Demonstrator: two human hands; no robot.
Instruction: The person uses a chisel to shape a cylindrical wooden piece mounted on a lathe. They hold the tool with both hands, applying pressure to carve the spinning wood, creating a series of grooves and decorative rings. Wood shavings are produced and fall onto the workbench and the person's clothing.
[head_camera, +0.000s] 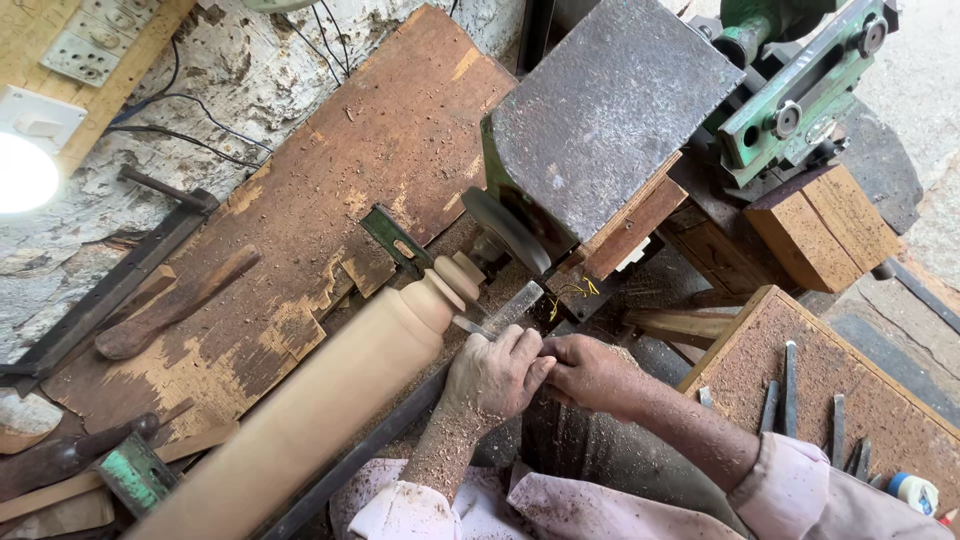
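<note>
A long pale wooden cylinder (330, 390) lies mounted in a lathe, running from lower left up to a turned, beaded end (452, 278) by the headstock. Both of my hands hold one metal chisel (500, 312) whose blade points at that beaded end. My left hand (495, 375), dusted with sawdust, grips the chisel near the blade over the dark tool rest bar (370, 445). My right hand (590, 372) closes on the chisel just behind it; the handle is hidden under the hands.
A grey-topped green lathe headstock (600, 120) stands at upper centre. A worn wooden board (330, 190) with sawdust lies behind the cylinder. Several chisels (800, 400) rest in a wooden tray at lower right. A lamp (22, 172) glows at the left edge.
</note>
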